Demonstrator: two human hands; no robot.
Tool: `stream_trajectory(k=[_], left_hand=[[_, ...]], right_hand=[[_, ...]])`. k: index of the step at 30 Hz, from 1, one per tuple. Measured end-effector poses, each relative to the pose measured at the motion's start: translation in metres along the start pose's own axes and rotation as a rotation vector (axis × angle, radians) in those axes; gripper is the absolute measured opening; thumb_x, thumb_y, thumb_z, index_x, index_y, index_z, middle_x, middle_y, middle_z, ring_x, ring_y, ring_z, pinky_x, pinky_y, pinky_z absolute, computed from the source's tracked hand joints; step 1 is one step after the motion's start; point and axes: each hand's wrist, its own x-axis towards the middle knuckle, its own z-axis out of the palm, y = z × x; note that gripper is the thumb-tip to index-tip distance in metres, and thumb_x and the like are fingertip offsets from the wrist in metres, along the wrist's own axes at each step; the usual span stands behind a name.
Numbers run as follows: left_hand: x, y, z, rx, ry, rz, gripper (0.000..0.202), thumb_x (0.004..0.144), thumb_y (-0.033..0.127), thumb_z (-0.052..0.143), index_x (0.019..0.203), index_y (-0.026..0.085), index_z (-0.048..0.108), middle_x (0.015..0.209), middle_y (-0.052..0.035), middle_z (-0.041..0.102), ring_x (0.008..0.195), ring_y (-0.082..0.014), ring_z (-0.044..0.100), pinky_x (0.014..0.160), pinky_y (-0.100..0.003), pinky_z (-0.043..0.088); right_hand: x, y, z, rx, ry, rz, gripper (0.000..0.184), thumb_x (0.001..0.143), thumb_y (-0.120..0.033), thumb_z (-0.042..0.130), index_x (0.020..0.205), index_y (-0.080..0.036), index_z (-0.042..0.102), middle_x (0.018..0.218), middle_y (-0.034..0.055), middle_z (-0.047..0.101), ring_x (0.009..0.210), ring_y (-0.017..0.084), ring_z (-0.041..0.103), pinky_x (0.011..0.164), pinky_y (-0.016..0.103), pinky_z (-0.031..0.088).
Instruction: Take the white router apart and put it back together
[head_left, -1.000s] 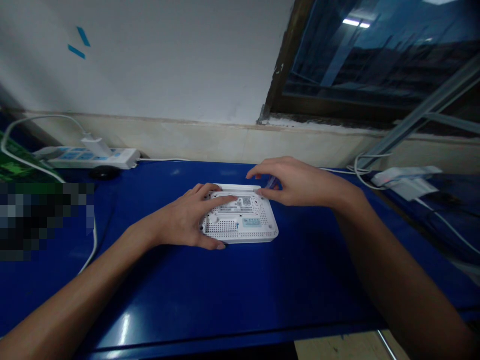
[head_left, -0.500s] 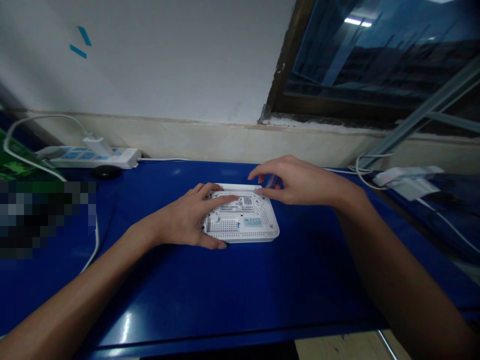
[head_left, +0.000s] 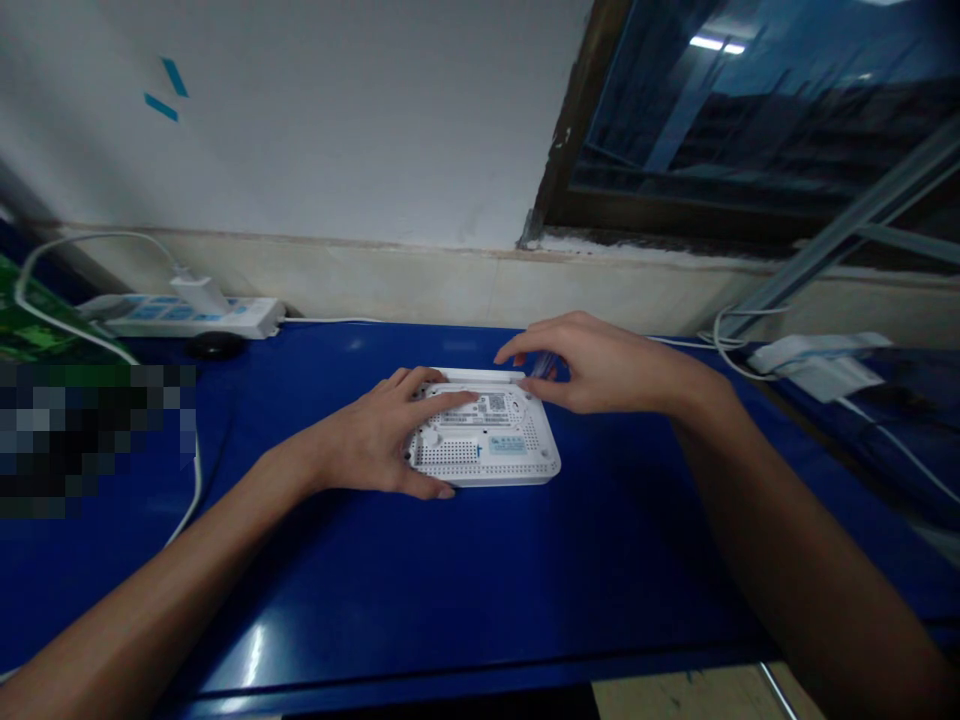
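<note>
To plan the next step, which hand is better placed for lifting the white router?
Probably the left hand: it is spread over the white router, with the thumb at the near edge. The right hand is only at the far right corner, beside a small clear object.

the labels (head_left: pixel 507 445) on the white router (head_left: pixel 480 472) are too small to read.

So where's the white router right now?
In the head view, the white router lies bottom-up on the blue desk, under the left hand, with the right hand at its far corner.
</note>
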Motion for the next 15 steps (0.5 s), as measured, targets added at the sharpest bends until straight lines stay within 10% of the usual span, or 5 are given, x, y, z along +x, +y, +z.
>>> stream_trajectory(k=[4, 11, 15], left_hand=[[0.0003, 0.0005, 0.0000, 0.016, -0.018, -0.003, 0.099, 0.072, 0.066, 0.078, 0.155, 0.037, 0.032, 0.146, -0.0132, 0.040, 0.129, -0.0389, 0.043, 0.107, -0.060, 0.039], [0.0008, 0.0003, -0.0002, 0.022, -0.021, -0.002, 0.099, 0.072, 0.067, 0.077, 0.155, 0.036, 0.033, 0.145, -0.0132, 0.040, 0.128, -0.0383, 0.043, 0.109, -0.061, 0.037], [0.0012, 0.0011, -0.0009, 0.026, -0.024, -0.008, 0.099, 0.072, 0.066, 0.077, 0.155, 0.036, 0.032, 0.145, -0.0134, 0.040, 0.129, -0.0386, 0.043, 0.108, -0.061, 0.038]], right_hand=[[0.0031, 0.0016, -0.0007, -0.007, -0.028, 0.036, 0.029, 0.098, -0.030, 0.051, 0.106, -0.022, 0.078, 0.088, 0.0046, 0.078, 0.075, 0.018, 0.067, 0.070, 0.028, 0.043], [-0.0018, 0.0011, -0.0002, 0.008, 0.021, -0.023, 0.049, 0.085, -0.016, 0.062, 0.133, -0.024, 0.064, 0.121, 0.0057, 0.073, 0.093, 0.019, 0.068, 0.082, 0.029, 0.047], [0.0018, 0.0017, 0.0001, -0.008, 0.011, 0.043, 0.033, 0.092, -0.033, 0.063, 0.122, -0.021, 0.071, 0.098, 0.0065, 0.077, 0.079, 0.019, 0.068, 0.070, 0.028, 0.045]])
